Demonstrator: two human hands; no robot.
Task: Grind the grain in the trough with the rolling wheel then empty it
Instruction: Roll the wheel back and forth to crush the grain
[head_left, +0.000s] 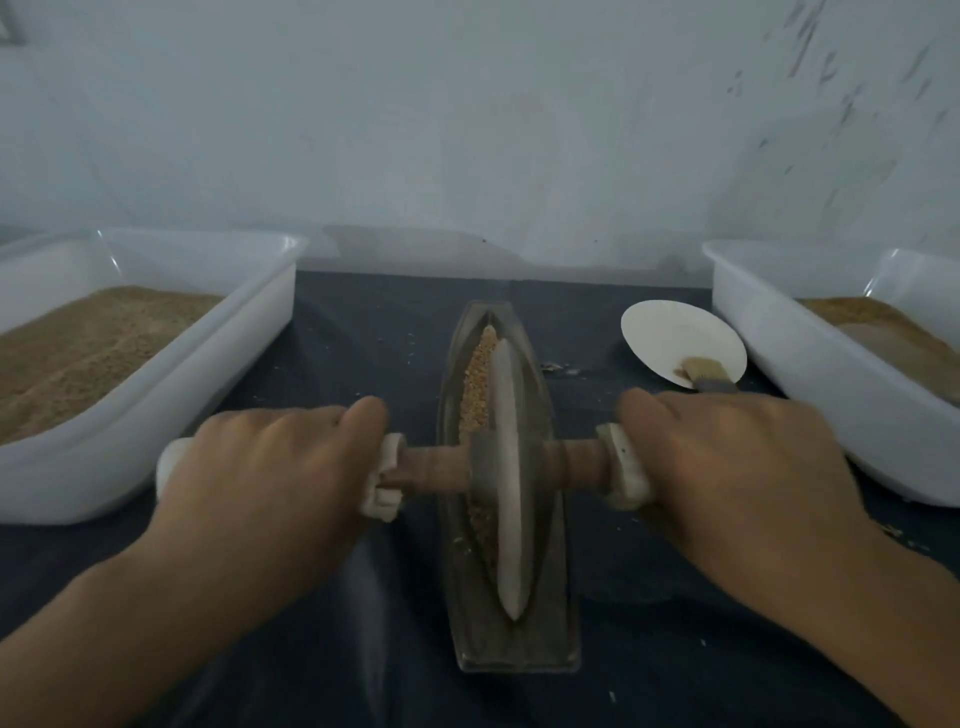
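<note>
Nearest, two bare forearms come in from the bottom corners over a dark cloth (363, 649) covering the table. Left hand (270, 467) is curled down over the left end of the axle handle (426, 470), fingers wrapped round white padding (387, 478) there; right hand (727, 467) does the same on the right end, gripping its white-wrapped part, knuckles up. Both grips closed tight on the handle.

Between the hands the rolling wheel (506, 478), pale disc seen edge-on, stands upright in the groove of the boat-shaped trough (514, 644), which lies lengthwise near-to-far in the middle of the table. Wheel sits toward the near half of the groove. Grain (480, 364), coarse tan bits, lies in the groove along the wheel's left side and beyond it toward the far tip; some also shows below the axle.

Further out, right of the trough, a white plate (670, 332) with a small brush (701, 371) resting on its near rim, bristles on the plate. Few pale crumbs on the cloth near it.

Far left, white tub (156, 415) holding brown ground meal. Far right, second white tub (779, 364) with brownish grain, partly cut off by the frame edge. Pale wall (467, 130) behind
</note>
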